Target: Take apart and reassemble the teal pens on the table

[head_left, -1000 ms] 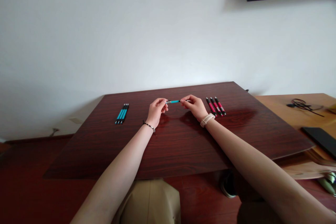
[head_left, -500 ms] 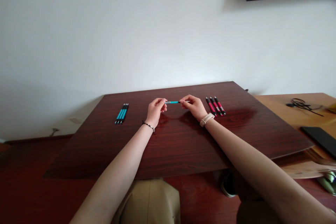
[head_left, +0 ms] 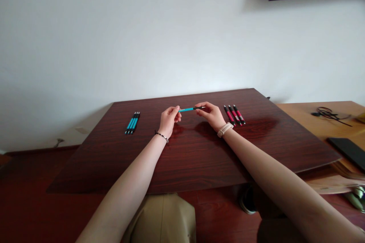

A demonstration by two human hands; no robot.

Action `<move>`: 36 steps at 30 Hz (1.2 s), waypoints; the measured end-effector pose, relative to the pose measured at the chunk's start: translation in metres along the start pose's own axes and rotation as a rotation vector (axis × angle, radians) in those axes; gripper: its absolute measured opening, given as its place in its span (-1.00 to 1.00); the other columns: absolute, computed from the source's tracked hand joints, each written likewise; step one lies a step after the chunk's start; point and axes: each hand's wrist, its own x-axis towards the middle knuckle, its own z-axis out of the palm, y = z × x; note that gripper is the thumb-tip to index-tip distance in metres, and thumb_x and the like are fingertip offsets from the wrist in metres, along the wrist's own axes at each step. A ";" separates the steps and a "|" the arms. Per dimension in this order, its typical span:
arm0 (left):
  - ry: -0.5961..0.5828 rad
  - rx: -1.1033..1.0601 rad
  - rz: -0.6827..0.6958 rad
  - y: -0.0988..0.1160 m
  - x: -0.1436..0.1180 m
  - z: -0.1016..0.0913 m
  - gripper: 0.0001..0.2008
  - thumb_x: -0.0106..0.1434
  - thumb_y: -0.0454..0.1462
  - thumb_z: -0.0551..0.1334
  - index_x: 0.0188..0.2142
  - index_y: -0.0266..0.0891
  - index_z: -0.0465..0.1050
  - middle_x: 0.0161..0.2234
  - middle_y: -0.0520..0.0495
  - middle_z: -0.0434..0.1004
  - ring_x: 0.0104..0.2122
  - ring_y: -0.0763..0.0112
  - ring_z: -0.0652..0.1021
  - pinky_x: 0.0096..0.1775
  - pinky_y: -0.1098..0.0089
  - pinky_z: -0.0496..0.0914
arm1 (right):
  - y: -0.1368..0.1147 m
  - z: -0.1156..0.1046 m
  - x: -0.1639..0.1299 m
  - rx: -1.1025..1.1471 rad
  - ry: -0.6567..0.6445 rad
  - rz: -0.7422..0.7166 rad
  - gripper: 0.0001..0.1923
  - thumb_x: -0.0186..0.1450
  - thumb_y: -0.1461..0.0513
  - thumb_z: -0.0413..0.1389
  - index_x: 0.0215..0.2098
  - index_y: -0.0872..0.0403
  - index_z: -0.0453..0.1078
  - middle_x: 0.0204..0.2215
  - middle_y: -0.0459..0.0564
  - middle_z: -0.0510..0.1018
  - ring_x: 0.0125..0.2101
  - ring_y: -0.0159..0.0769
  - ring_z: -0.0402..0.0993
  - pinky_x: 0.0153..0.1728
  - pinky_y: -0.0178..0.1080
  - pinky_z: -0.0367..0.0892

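I note the left hand (head_left: pixel 169 119) and right hand (head_left: pixel 211 114) each pinching shut on one end of the teal pen (head_left: pixel 186 109), mid-assembly I judge; next calls for an aligned twist

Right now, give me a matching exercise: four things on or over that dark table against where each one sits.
Things:
1. teal pen
2. teal pens
3. red pens
4. dark table

Places:
A. lying left of the left hand
B. under both forearms
C. held between both hands
D. lying right of the right hand

Pairs: 1-C, 2-A, 3-D, 4-B
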 end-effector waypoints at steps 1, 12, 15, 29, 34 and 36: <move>0.005 0.002 0.002 0.001 0.000 0.001 -0.59 0.28 0.07 0.44 -0.31 -0.26 0.58 -0.46 -0.02 0.53 -0.53 0.53 0.47 -0.48 0.48 0.29 | -0.001 0.000 0.000 0.006 0.003 0.011 -0.51 0.18 -0.10 0.46 -0.11 0.03 0.60 -0.24 0.03 0.71 -0.27 -0.19 0.63 -0.16 -0.14 0.55; 0.007 0.032 0.020 0.001 -0.001 0.001 -0.67 0.26 -0.02 0.44 -0.24 -0.25 0.61 -0.43 -0.05 0.57 -0.49 0.51 0.50 -0.44 0.47 0.33 | -0.002 0.001 -0.002 -0.129 0.016 0.065 -0.40 0.36 -0.30 0.21 -0.40 0.02 0.53 -0.53 -0.02 0.60 -0.50 -0.27 0.47 -0.40 -0.22 0.41; 0.025 0.021 0.020 0.000 0.001 0.000 -0.67 0.25 -0.02 0.44 -0.23 -0.25 0.61 -0.44 -0.04 0.56 -0.50 0.52 0.47 -0.44 0.48 0.32 | -0.004 0.002 -0.001 -0.044 0.020 0.070 -0.48 0.26 -0.21 0.37 -0.14 0.02 0.56 -0.43 -0.04 0.66 -0.42 -0.25 0.54 -0.35 -0.22 0.45; 0.043 0.020 0.028 0.003 -0.001 0.002 -0.69 0.27 -0.03 0.44 -0.25 -0.25 0.62 -0.45 -0.03 0.53 -0.50 0.53 0.44 -0.45 0.48 0.27 | 0.001 0.000 -0.001 -0.088 0.026 0.097 -0.44 0.31 -0.28 0.27 -0.34 0.03 0.55 -0.49 -0.03 0.61 -0.48 -0.29 0.47 -0.40 -0.23 0.41; 0.065 0.003 0.036 0.003 0.000 0.001 -0.69 0.25 -0.03 0.44 -0.25 -0.24 0.62 -0.45 -0.02 0.52 -0.51 0.54 0.43 -0.46 0.48 0.27 | 0.003 0.000 0.000 -0.001 -0.002 0.083 -0.46 0.18 -0.20 0.44 -0.15 0.01 0.57 -0.37 -0.05 0.67 -0.41 -0.27 0.53 -0.34 -0.23 0.45; 0.062 0.005 0.035 0.002 0.001 0.000 -0.69 0.26 -0.03 0.44 -0.25 -0.24 0.61 -0.44 -0.02 0.52 -0.51 0.53 0.43 -0.46 0.48 0.27 | 0.004 -0.001 0.000 -0.032 -0.002 0.075 -0.50 0.24 -0.22 0.39 -0.28 0.02 0.55 -0.42 -0.05 0.64 -0.43 -0.28 0.50 -0.35 -0.23 0.42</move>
